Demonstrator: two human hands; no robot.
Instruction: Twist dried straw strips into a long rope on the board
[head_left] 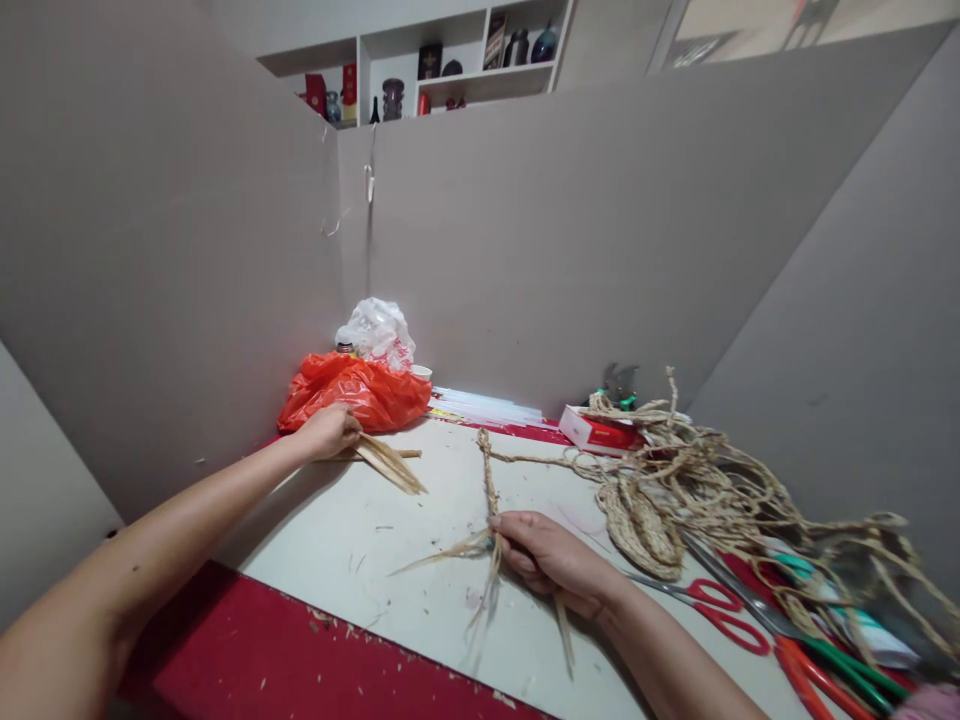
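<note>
My left hand (330,432) is closed at the far left of the white board (442,590), by the orange plastic bag. Its fingers hold flat, pale straw strips (390,463) whose loose ends fan out to the right. My right hand (547,558) pinches the lower end of a braided straw cord (489,475). Loose strands (450,552) spread from that pinch toward the left and downward. From the braid's looped top, a thinner cord runs right toward the rope pile. Part of the strips is hidden inside my left fingers.
An orange plastic bag (356,392) and a white bag (379,330) stand at the back left. On the right lie tangled straw rope (705,470), a red-and-white box (600,430), red-handled scissors (724,612) and larger shears (814,675). Grey partitions (562,230) enclose the table.
</note>
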